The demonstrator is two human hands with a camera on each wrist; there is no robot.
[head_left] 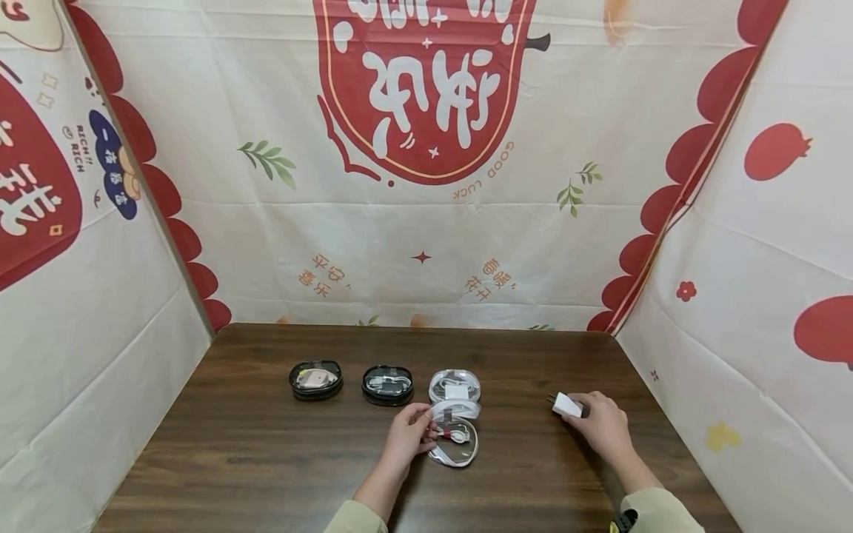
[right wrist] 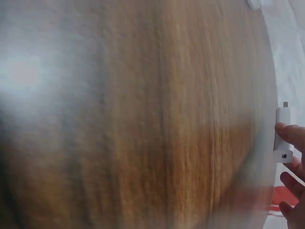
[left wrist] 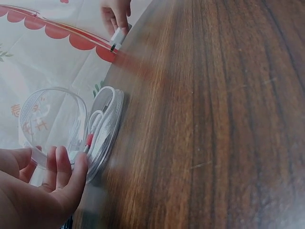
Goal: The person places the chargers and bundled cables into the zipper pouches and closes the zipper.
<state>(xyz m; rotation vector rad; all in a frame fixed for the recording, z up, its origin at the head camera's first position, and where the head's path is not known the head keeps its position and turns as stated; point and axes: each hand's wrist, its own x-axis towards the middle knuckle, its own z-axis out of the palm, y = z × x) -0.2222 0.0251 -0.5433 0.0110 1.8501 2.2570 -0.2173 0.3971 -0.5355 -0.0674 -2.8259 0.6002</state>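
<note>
My left hand point(head_left: 403, 437) grips the edge of a clear round case point(head_left: 460, 460) with white trim, whose lid point(left wrist: 53, 117) stands raised. Inside lies a coiled white cable point(head_left: 458, 436) with a red band, seen also in the left wrist view. Off to the right, my right hand point(head_left: 606, 423) pinches a white plug-in charger point(head_left: 567, 405) between thumb and fingers, just over the table. Its prongs point left in the head view. A small port shows on the charger point(right wrist: 284, 156) in the right wrist view.
Directly behind the opened case sits another white-trimmed case point(head_left: 455, 379) holding a white block and cable. Two black-trimmed cases stand left of it, one point(head_left: 388, 400) with a white cable, the other point(head_left: 316, 394) with a pale item. Printed cloth walls surround the brown wooden table point(head_left: 266, 459).
</note>
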